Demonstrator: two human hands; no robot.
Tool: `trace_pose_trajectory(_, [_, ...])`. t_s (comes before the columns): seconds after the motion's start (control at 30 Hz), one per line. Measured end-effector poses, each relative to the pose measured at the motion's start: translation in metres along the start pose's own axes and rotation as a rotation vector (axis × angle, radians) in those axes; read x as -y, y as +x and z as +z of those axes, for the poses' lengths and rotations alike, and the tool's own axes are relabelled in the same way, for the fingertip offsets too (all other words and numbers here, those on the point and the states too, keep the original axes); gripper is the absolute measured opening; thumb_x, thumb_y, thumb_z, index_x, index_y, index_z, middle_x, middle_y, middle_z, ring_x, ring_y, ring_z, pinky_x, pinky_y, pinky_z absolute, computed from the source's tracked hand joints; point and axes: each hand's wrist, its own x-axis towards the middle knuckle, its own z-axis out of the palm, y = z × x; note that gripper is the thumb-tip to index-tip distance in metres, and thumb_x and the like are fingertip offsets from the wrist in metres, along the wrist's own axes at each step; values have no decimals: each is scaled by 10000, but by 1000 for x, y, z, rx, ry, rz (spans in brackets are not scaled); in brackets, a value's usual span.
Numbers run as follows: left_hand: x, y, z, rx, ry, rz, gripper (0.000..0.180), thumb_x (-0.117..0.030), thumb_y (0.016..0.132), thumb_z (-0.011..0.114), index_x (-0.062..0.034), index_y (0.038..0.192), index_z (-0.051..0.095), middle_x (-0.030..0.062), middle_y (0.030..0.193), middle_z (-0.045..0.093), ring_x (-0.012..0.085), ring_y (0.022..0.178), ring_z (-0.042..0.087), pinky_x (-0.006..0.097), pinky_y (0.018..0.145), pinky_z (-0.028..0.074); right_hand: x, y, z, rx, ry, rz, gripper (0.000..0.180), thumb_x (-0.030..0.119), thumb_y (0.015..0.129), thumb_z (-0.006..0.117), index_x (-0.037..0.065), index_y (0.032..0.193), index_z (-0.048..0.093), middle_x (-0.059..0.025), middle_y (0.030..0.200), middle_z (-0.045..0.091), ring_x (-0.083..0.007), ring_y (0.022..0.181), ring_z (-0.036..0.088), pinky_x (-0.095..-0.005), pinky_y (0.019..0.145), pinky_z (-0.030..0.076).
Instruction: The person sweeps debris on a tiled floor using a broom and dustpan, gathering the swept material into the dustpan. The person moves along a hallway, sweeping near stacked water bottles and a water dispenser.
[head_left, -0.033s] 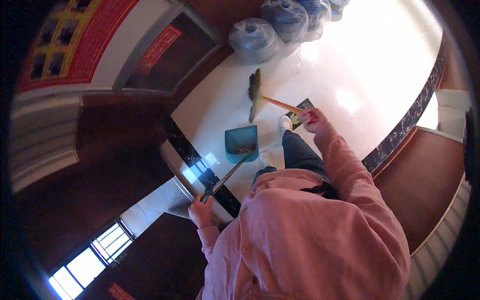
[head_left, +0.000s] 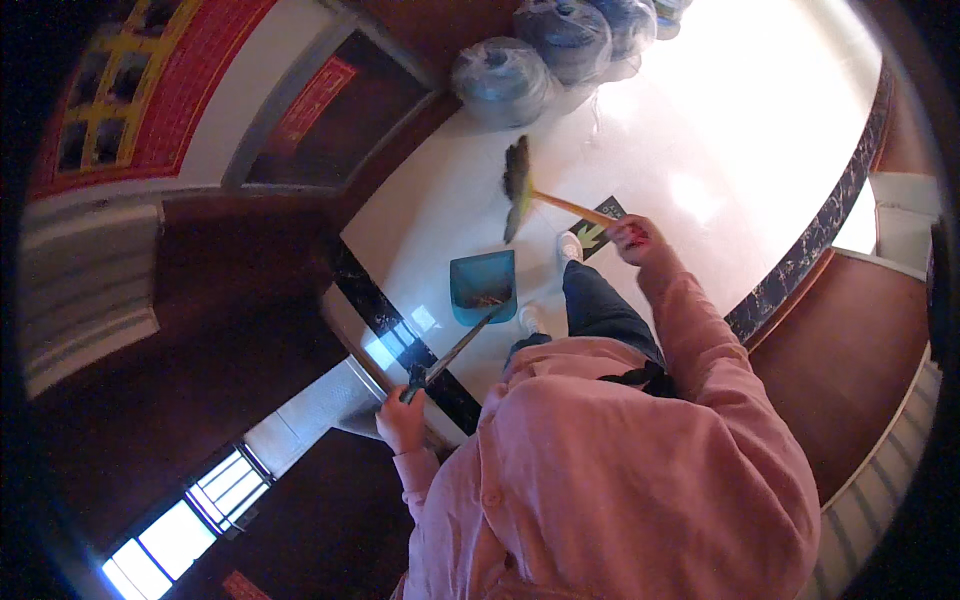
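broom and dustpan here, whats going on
A person in a pink top is sweeping a pale glossy floor. The right hand holds the wooden handle of a broom, its bristles down on the floor ahead of the feet. The left hand has a grip on the long handle of a teal dustpan, which sits on the floor with some debris inside. Bagged bundles stand beyond.

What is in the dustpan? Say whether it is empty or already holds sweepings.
Not empty: the teal dustpan shows a small reddish-brown heap of debris near its back wall. What the debris is cannot be told.
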Motion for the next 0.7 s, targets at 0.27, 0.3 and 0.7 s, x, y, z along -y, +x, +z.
trace_pose_trajectory(0.27, [-127,47,-18,-11,96,187,298,-345,693,681,-167,931,655,127,835,650,332,776,621,418,682,491,104,-131,-72,54,322,-245,184,2,744,507,-50,892,412,-36,626,457,-70,384,392,-158,306,376])
trace_pose_trajectory(0.3, [-143,52,-19,-16,88,226,298,-346,692,680,-170,931,655,127,833,650,332,776,620,418,680,490,109,-143,-79,110,371,-238,200,0,744,506,-52,905,401,-41,632,461,-72,383,392,-155,307,380])
trace_pose_trajectory(0.7, [-313,84,-46,-58,130,663,287,-292,683,697,-142,924,655,125,811,644,337,754,617,415,658,488,60,-215,-157,239,601,-408,224,-3,769,494,-4,947,358,-31,672,436,-61,426,422,-165,345,413])
